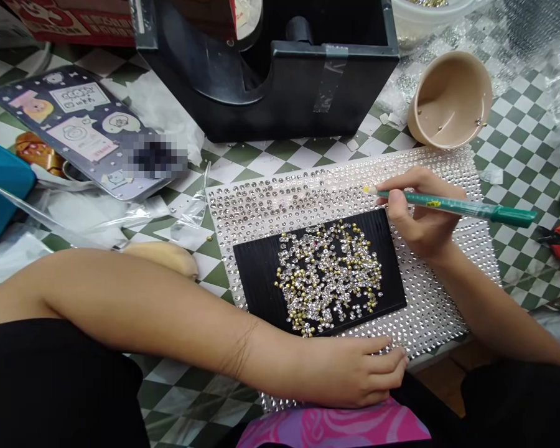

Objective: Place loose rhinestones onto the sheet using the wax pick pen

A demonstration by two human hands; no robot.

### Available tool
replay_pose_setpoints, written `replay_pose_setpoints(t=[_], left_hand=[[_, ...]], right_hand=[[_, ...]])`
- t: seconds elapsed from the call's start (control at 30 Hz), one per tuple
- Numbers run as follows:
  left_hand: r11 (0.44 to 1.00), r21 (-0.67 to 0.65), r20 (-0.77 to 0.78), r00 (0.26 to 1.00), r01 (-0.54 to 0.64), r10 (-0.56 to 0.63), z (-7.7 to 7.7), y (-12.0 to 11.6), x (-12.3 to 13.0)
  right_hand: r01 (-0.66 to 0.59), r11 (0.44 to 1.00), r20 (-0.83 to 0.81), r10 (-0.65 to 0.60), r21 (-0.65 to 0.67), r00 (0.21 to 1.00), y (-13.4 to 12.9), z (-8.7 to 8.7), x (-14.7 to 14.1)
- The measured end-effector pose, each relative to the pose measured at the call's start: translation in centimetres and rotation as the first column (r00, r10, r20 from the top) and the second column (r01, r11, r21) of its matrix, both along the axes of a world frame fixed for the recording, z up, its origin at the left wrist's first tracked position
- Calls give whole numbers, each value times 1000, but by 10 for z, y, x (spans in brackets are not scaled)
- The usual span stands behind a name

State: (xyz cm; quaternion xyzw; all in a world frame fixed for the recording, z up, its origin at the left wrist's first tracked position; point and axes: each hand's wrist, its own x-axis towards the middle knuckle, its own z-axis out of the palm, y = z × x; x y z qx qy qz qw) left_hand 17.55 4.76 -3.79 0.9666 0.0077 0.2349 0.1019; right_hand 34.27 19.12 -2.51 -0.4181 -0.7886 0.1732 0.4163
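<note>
In the head view, the right hand (417, 214) pinches a green pick-up pen (457, 205) narrowly, and its tip is above a sheet of rhinestones (270, 205). Loose rhinestones (329, 280) lie in a heap on a black board (259, 274), which sits on this sheet. The left hand (340, 373) rests on the sheet's lower edge, loosely open and holding nothing. The sheet lies on a checkered tabletop (522, 124).

A craft workshop, with a rhinestone sheet (336, 186) and loose rhinestones (329, 277) on checkered oilcloth (525, 193).
</note>
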Motion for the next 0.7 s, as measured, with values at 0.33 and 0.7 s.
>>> replay_pose_setpoints(t=[0.33,0.7], left_hand=[[1000,19,-13,1000,-11,12,0,-2,0],[1000,28,-24,1000,-15,16,3,1,-1]], right_hand=[[-281,958,88,285,-49,955,-11,12,-10],[-250,966,-55,246,-63,968,-11,9,-6]])
